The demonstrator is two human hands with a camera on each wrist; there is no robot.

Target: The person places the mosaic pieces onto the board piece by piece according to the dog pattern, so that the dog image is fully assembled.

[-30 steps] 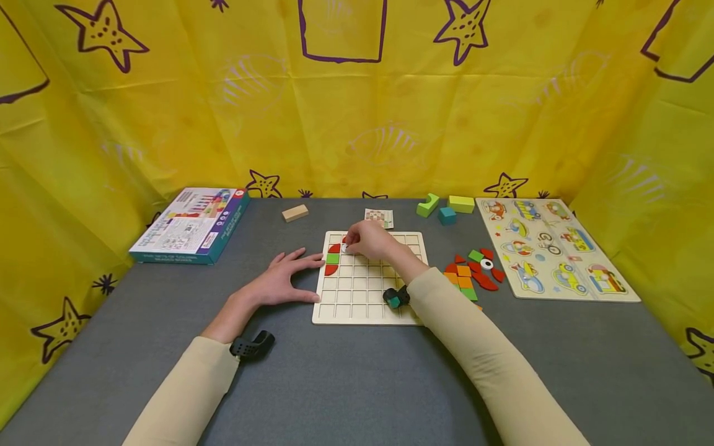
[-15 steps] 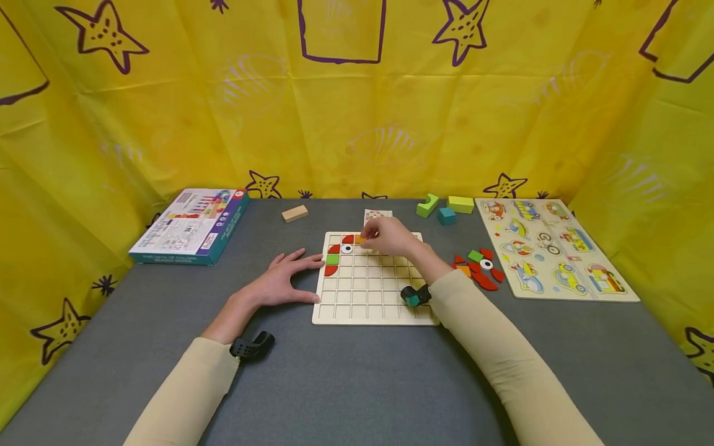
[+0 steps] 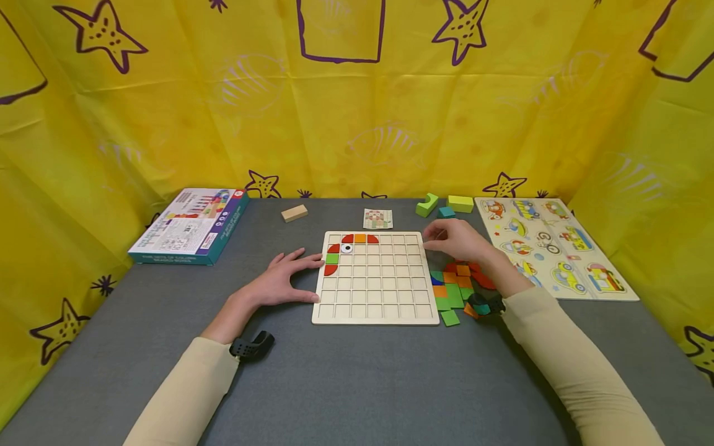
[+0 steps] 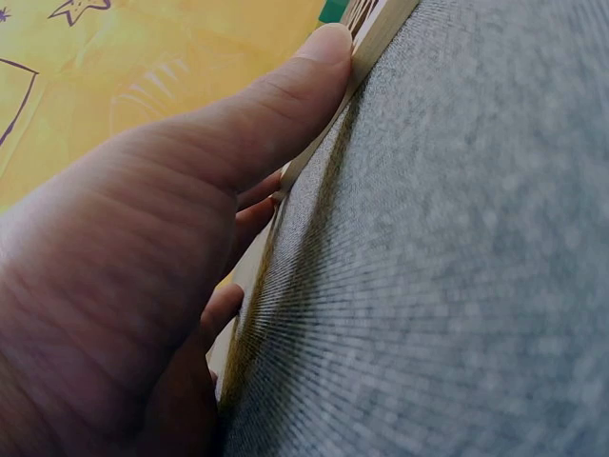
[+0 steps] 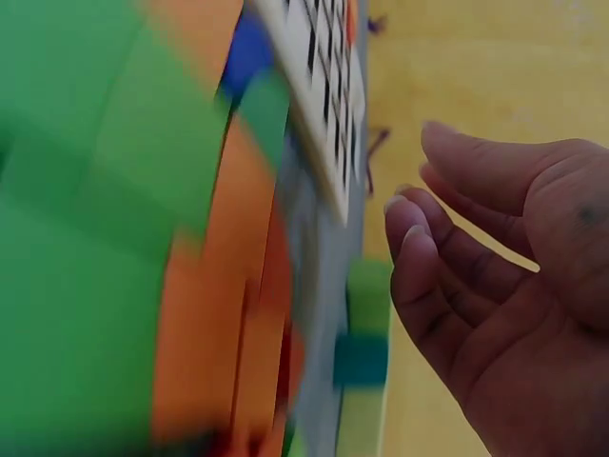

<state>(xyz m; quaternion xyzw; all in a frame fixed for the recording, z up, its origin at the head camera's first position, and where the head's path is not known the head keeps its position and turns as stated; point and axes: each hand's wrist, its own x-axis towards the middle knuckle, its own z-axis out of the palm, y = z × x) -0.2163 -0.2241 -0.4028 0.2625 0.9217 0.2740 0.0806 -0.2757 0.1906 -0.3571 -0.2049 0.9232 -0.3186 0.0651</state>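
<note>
A cream grid board (image 3: pixel 379 291) lies in the middle of the table. In its far left part sit red quarter-round tiles (image 3: pixel 331 270), a green square tile (image 3: pixel 332 259), a white eye tile (image 3: pixel 347 248) and an orange square tile (image 3: pixel 359 238). My left hand (image 3: pixel 281 279) lies spread along the board's left edge, thumb and fingertips touching it. Off the board's far right corner is my right hand (image 3: pixel 460 240), its fingers loosely bent. In the right wrist view, nothing shows between thumb and fingers (image 5: pixel 419 276). Under the right wrist lies a pile of loose tiles (image 3: pixel 454 294).
A small picture card (image 3: pixel 378 218) lies behind the board. Green blocks (image 3: pixel 460 204) and a teal block (image 3: pixel 446 212) stand at the back right, near a picture puzzle board (image 3: pixel 558 248). At left are a flat game box (image 3: pixel 189 226) and a wooden block (image 3: pixel 294 213).
My right hand has laid an orange square and a red quarter-round tile in the far row, right of the other red one, then drawn away rightward. My left hand has not moved.
</note>
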